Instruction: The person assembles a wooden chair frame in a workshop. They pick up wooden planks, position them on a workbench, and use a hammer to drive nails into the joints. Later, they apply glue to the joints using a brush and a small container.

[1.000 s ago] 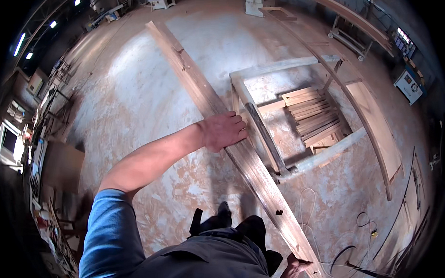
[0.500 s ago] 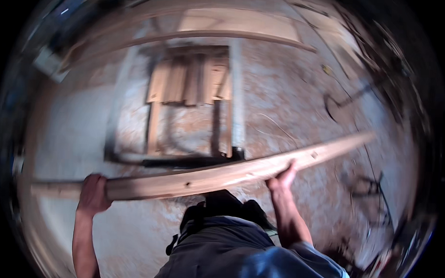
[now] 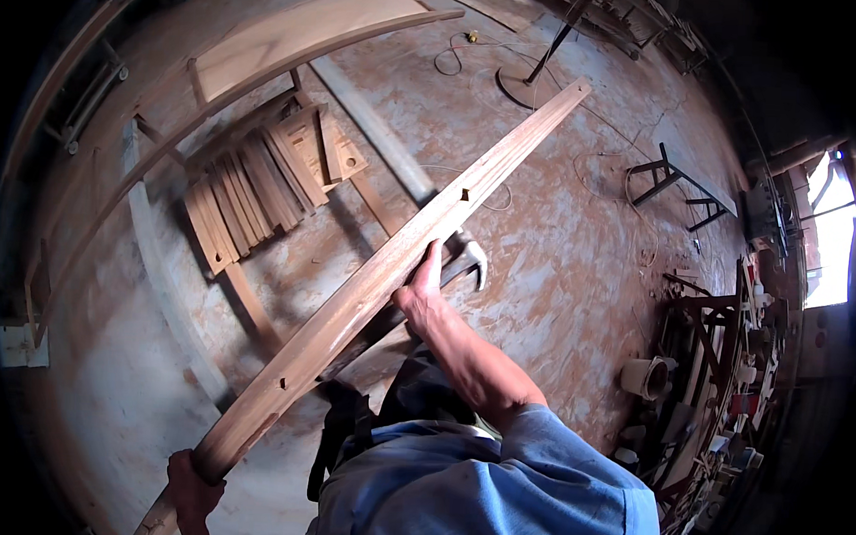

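A long wooden beam point(image 3: 351, 304) with small mortise holes lies diagonally in front of me, from lower left to upper right. My left hand point(image 3: 194, 493) is wrapped around it near its lower end. Closer to the middle, my right hand point(image 3: 421, 291) grips it from the near side, its thumb along the edge. Past my right hand a claw hammer point(image 3: 475, 263) shows its metal head; the beam and my arm hide part of it. Beyond the beam, several wooden slats point(image 3: 261, 181) lie side by side across low supports.
Behind the slats stands a long wooden frame with a panel point(image 3: 304, 37). Toward the right are a round-based stand point(image 3: 519, 87), a small trestle point(image 3: 681, 187) and a bucket point(image 3: 643, 377) beside cluttered shelving. Thin cords run over the stained floor point(image 3: 559, 300).
The beam has swung from nearly level to a steep diagonal, its right end away from me and its left end nearer. My view has turned right. Both hands still hold the beam.
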Demonstrator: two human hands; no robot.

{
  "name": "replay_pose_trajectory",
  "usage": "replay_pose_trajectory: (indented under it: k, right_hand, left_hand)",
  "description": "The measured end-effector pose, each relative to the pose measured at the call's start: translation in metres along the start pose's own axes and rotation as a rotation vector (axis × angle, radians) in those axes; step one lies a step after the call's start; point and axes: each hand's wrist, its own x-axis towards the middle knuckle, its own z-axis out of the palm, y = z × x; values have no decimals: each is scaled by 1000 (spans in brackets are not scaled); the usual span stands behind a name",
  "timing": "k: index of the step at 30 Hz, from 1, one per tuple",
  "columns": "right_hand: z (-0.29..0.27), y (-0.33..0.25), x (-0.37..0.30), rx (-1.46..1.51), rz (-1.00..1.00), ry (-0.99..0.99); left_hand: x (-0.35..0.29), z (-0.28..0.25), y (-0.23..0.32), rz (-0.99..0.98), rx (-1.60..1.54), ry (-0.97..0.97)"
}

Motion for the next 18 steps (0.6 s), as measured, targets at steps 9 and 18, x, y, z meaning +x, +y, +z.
replay_pose_trajectory:
  k: [9, 18]
  right_hand:
    - [-16, 87, 16, 1, -21, -49]
    - [-25, 115, 50, -7, -84, 29]
  left_hand:
    - [56, 11, -97, 132, -155, -15]
    - [131, 24, -126, 134, -402, -307]
